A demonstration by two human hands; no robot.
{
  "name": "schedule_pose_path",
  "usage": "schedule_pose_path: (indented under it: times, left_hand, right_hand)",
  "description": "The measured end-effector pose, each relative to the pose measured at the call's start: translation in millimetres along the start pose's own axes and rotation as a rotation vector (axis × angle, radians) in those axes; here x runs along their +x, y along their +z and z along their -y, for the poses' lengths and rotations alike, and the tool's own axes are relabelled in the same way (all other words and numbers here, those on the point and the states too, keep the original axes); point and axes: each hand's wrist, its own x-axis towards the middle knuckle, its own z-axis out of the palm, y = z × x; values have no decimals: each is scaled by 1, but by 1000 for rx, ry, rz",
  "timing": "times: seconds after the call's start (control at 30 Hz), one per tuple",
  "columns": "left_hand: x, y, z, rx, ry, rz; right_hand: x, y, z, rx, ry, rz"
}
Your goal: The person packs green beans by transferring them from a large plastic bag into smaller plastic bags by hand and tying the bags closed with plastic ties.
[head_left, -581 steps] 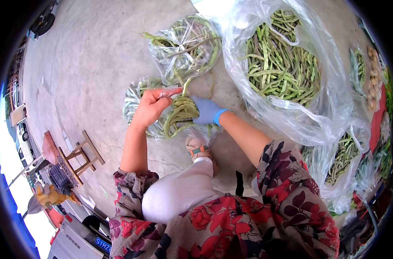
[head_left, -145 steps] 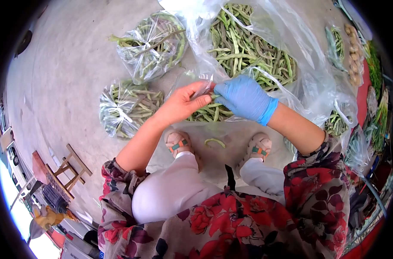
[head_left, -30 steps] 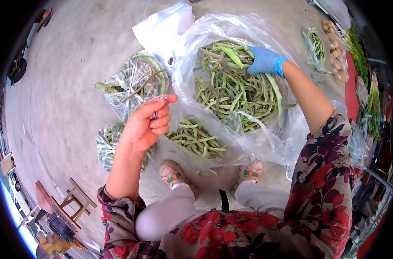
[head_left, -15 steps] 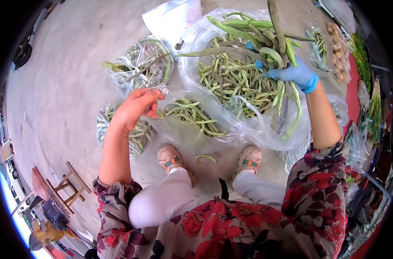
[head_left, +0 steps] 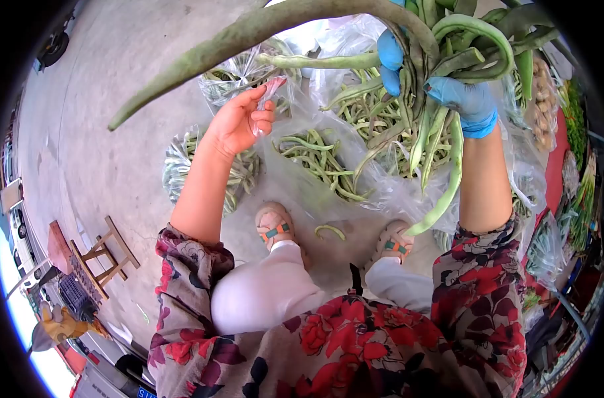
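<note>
My right hand (head_left: pixel 458 99), in a blue glove, is wrapped round a large bunch of green beans (head_left: pixel 421 60) raised close to the camera. Some pods dangle below it and one long pod reaches far to the left. My bare left hand (head_left: pixel 245 119) pinches the edge of a clear plastic bag (head_left: pixel 275 169). Inside that bag lies a smaller heap of beans (head_left: pixel 318 159). Behind the raised bunch, more beans (head_left: pixel 368 116) lie in a big open plastic bag, partly hidden.
Two filled bags of beans sit at the left, one upper (head_left: pixel 229 76) and one lower (head_left: pixel 182 159). A loose bean (head_left: pixel 330 231) lies between my feet. A wooden stool (head_left: pixel 109 252) stands at far left; bagged potatoes (head_left: pixel 544 106) and green onions (head_left: pixel 584 199) are at far right.
My right hand took a bunch of beans from the big bag and raised it towards the camera. My left hand still holds the bag edge. The view has shifted.
</note>
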Motion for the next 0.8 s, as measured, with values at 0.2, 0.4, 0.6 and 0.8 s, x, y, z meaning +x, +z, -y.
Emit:
schedule_pose_path:
  times: [0.2,0.4,0.6,0.8]
  left_hand:
    - [3,-21,-8,-125,-86,165]
    - [3,-18,-3,-232,-132,231]
    - [5,-3,4,-310,-93,264]
    - [1,0,3,-215,-11,388]
  right_hand:
    - [-30,14,-72,115,369,-44]
    - [-49,22,-120,-360,684,-42]
    - [-59,46,-153,-317,522,62]
    - [-52,75,-181,-628,762,295]
